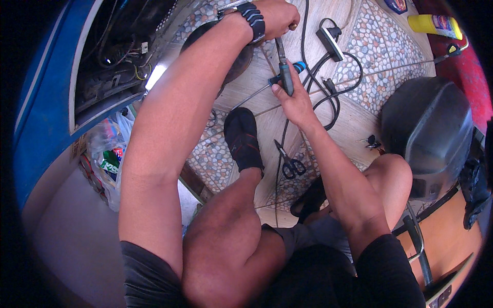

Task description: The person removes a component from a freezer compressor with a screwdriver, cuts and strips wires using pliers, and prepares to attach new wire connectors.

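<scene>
My left hand (276,19) is at the top, below a dark wristwatch strap (251,21). Its fingers are curled closed, and a small brassy bit (293,25) shows at them; what it belongs to is hidden. Just below, my right hand (298,105) grips pliers (286,77) by their grey handles, jaws pointing up toward the left hand. A screwdriver (297,69) with a blue and black handle lies beside the pliers. Under my left forearm a dark round object (240,64) is partly covered. Black-handled scissors (292,168) rest on the floor between my feet.
Black cables and a power strip (330,43) lie to the right of my hands. A bulky black plastic housing (431,133) stands farther right, below a yellow bottle (435,26). At left, an opened blue cabinet (49,97) exposes wires; a plastic bag (123,126) sits under it.
</scene>
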The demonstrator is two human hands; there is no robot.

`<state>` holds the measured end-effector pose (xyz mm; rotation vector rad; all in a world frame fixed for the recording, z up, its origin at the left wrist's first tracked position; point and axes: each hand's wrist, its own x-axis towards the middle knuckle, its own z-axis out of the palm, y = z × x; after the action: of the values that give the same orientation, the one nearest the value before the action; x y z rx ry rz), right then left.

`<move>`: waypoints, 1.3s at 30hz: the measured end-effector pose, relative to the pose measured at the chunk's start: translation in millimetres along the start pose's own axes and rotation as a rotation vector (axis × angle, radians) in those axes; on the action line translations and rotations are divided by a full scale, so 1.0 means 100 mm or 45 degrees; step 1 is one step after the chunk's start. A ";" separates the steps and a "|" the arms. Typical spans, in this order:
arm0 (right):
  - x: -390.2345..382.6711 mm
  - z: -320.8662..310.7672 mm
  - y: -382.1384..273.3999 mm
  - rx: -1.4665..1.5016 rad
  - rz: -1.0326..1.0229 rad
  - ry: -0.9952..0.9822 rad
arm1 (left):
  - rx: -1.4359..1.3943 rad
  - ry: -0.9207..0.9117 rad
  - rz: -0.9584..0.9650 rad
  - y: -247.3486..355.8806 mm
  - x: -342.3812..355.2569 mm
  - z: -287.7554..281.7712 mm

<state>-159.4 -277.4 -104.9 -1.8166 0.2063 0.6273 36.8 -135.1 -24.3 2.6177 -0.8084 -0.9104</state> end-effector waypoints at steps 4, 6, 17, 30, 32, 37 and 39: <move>0.00 0.01 -0.03 0.014 0.013 -0.018 | 0.048 0.014 0.025 -0.02 -0.01 0.01; -0.01 0.01 -0.06 -0.027 -0.010 -0.001 | 0.052 0.019 0.022 -0.02 -0.01 0.02; 0.00 0.07 -0.02 -0.025 -0.003 0.028 | 0.029 0.005 -0.011 -0.01 0.00 0.01; 0.19 0.05 0.19 -0.046 0.040 0.029 | 0.134 0.132 0.165 -0.07 0.02 0.05; 0.15 0.04 0.23 -0.026 0.021 0.013 | 0.117 0.109 0.153 -0.07 0.02 0.10; 0.10 -0.02 0.24 0.133 0.067 -0.110 | 0.068 0.132 0.133 -0.08 0.00 0.14; 0.11 -0.01 0.28 0.228 0.101 -0.164 | 0.103 0.136 0.132 -0.07 0.00 0.12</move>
<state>-162.1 -286.0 -133.6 -1.5961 0.2405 0.7551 32.4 -130.1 -36.6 2.6385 -0.9614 -0.7184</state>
